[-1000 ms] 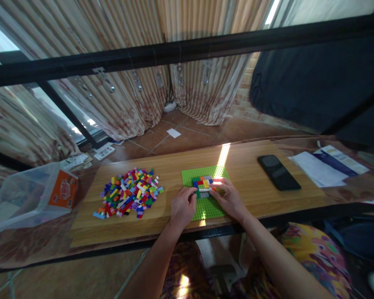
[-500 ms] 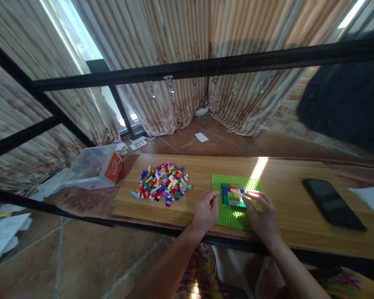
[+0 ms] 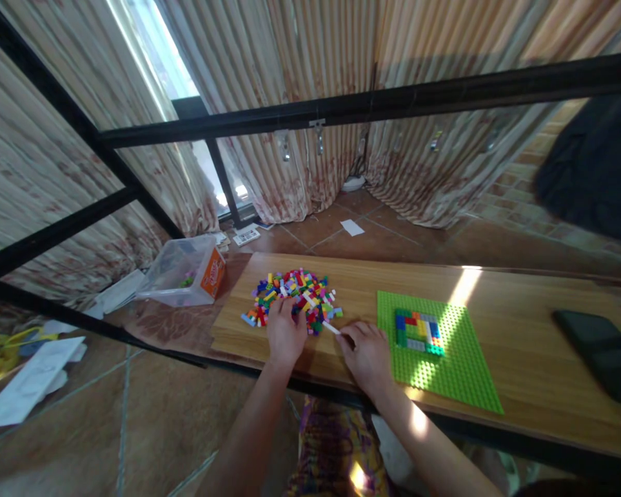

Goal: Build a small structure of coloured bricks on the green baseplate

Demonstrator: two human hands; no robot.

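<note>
A heap of small coloured toy bricks (image 3: 318,293) lies on the wooden table. My left hand (image 3: 286,335) is at the heap's near edge, its thumb apart from the fingers and its fingertips among the bricks. Between the thumb and fingers of my right hand (image 3: 365,352) is a long, thin white brick (image 3: 331,328), its far end pointing at the heap. Right of that hand lies a green baseplate (image 3: 460,373). On it stands a low rectangular build of coloured bricks (image 3: 401,335), with red, yellow and white pieces inside its outline.
A clear plastic box (image 3: 173,276) with an orange label stands left of the wooden table (image 3: 517,338). A black phone (image 3: 597,355) lies on the right of the tabletop. Beyond the table are a black metal bar (image 3: 393,103) and striped curtains (image 3: 331,55).
Both hands have moved left, away from the baseplate; my left hand has reached the brick heap. The white brick has travelled with my right hand. The view has shifted slightly.
</note>
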